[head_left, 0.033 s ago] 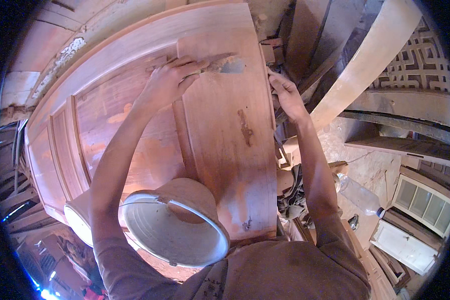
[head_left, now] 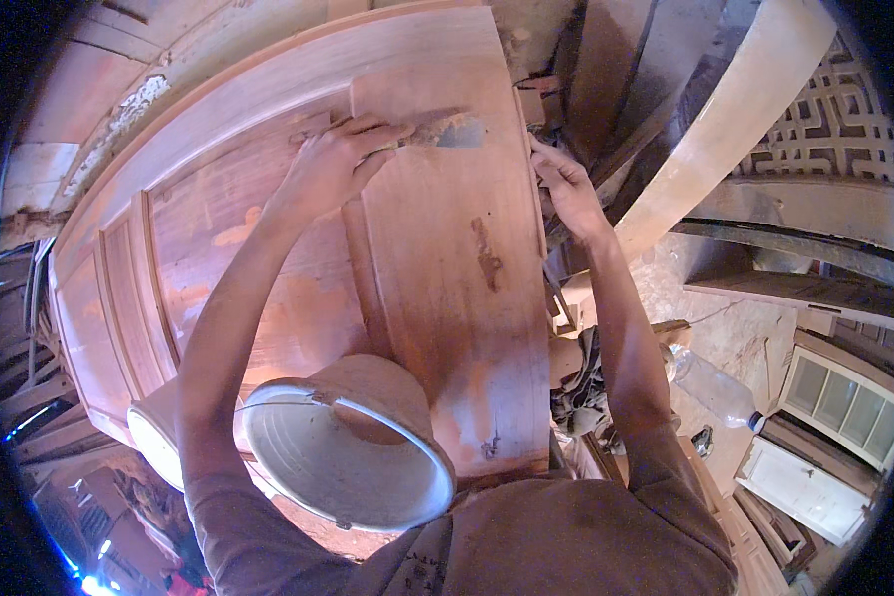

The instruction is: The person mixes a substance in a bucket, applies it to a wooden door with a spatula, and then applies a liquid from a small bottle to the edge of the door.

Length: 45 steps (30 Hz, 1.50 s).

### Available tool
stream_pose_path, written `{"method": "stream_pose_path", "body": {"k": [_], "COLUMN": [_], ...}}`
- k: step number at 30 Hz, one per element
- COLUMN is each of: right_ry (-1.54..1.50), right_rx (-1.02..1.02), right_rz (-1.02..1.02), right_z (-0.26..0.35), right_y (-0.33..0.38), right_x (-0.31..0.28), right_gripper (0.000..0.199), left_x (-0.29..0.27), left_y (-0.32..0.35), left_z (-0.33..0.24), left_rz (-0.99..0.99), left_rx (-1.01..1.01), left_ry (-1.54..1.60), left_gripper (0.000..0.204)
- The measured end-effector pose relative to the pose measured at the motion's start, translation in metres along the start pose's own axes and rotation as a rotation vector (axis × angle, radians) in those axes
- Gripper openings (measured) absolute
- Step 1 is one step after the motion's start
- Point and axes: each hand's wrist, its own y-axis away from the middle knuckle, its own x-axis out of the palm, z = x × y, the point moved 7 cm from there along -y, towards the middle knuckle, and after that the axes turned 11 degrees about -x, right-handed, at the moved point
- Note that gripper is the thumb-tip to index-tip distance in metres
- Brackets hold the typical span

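Note:
My left hand [head_left: 343, 164] is closed around a putty knife [head_left: 461, 132], whose flat grey blade lies on a wooden panelled door [head_left: 447, 258]. Brownish filler clings to the blade near my fingers. At the door's right edge, my right hand [head_left: 566, 187] has its thumb and fingers pressed together; what they grip, if anything, is hidden. A dark reddish-brown filler patch [head_left: 486, 253] marks the wood below the knife. Lighter orange smears show on the recessed panels to the left.
A dusty white bucket [head_left: 343, 452] leans on its side over the door near my body, with another pale bucket [head_left: 155, 437] beside it. Planks [head_left: 725, 129] stand at the right. A clear plastic bottle [head_left: 715, 387] and window frames [head_left: 849, 397] lie on the floor.

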Motion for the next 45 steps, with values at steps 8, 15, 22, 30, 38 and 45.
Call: {"method": "stream_pose_path", "body": {"k": [8, 15, 22, 30, 38, 45], "right_ry": [0.236, 0.199, 0.113, -0.068, 0.046, -0.001], "right_rx": [-0.128, -0.142, -0.069, 0.025, -0.094, -0.016], "right_rz": [0.072, 0.057, 0.054, -0.005, 0.008, 0.040], "right_z": [0.010, 0.007, -0.009, -0.009, -0.013, -0.007], "right_y": [-0.002, -0.006, -0.011, -0.008, -0.011, -0.007], "right_x": [-0.003, -0.006, -0.013, -0.004, -0.013, -0.006], "right_gripper": [0.039, 0.038, 0.037, 0.035, 0.033, 0.036], "left_x": [0.020, 0.014, -0.011, -0.013, 0.001, 0.023], "left_y": [0.006, 0.005, 0.006, 0.019, 0.011, 0.001], "left_z": [0.002, -0.003, -0.008, 0.004, -0.014, 0.004], "left_rz": [0.043, 0.025, -0.024, -0.053, -0.006, 0.031], "left_rx": [0.001, 0.001, -0.051, -0.060, -0.059, -0.047], "left_ry": [0.119, 0.082, 0.124, 0.161, 0.028, 0.127], "left_gripper": [0.033, 0.032, 0.033, 0.035, 0.034, 0.035]}}
